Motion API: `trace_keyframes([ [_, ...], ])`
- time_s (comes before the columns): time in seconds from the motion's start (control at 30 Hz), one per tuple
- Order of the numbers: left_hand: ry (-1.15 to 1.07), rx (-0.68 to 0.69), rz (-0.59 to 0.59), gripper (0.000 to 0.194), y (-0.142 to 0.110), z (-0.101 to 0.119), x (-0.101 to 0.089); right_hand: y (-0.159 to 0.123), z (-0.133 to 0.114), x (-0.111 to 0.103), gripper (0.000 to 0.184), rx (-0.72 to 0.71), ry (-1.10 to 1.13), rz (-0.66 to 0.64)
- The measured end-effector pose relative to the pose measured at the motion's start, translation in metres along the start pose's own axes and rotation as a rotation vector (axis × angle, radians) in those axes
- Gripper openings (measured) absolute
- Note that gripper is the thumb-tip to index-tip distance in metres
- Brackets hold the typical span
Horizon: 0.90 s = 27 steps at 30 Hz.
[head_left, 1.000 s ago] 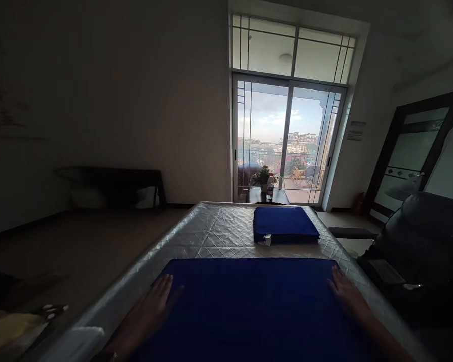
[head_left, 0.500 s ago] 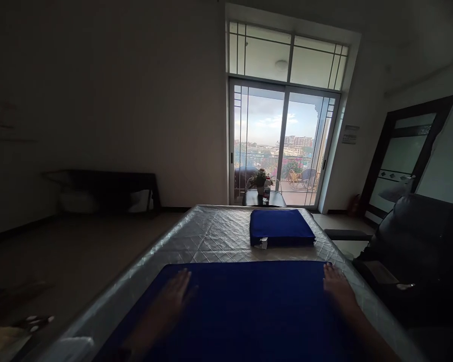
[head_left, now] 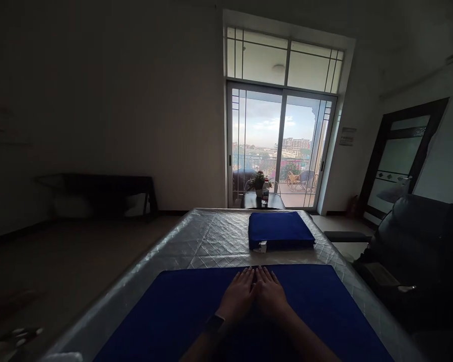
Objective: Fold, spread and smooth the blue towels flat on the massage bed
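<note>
A dark blue cloth is spread flat over the near part of a table with a silvery quilted cover. My left hand and my right hand lie side by side on the cloth, close to its far edge at the middle. Both are flat with fingers stretched forward, and they touch or nearly touch at the thumbs. A dark watch is on my left wrist. Beyond the far edge sits a folded blue cloth, with a small white tag at its front.
A small black table with a potted plant and a bottle stands before a glass sliding door. To the right is a dark leather chair. A low dark bench stands along the left wall.
My hands have come inward from the left and right parts of the blue cloth to meet at its middle. The folded cloth stays in place.
</note>
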<state>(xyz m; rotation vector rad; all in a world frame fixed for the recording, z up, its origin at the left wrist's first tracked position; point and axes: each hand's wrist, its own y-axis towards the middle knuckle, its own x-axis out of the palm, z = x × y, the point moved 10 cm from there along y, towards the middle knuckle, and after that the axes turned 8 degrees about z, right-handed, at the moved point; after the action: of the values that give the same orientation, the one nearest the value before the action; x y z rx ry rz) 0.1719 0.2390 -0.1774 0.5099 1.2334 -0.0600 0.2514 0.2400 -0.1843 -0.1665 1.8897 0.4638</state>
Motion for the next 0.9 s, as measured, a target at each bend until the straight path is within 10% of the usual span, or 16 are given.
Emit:
trace_keyframes([
  [0.17, 0.054, -0.091, -0.028, 0.07, -0.007, -0.042, -0.013, -0.011, 0.059, -0.022, 0.067, 0.125, -0.064, -0.017],
  [0.5, 0.243, -0.404, 0.054, 0.074, -0.073, -0.258, -0.076, -0.074, 0.272, -0.076, 0.066, 0.332, -0.364, 0.108],
  [0.9, 0.219, -0.539, 0.032, 0.084, -0.084, -0.266, -0.086, -0.078, 0.285, -0.074, 0.07, 0.392, -0.302, 0.138],
])
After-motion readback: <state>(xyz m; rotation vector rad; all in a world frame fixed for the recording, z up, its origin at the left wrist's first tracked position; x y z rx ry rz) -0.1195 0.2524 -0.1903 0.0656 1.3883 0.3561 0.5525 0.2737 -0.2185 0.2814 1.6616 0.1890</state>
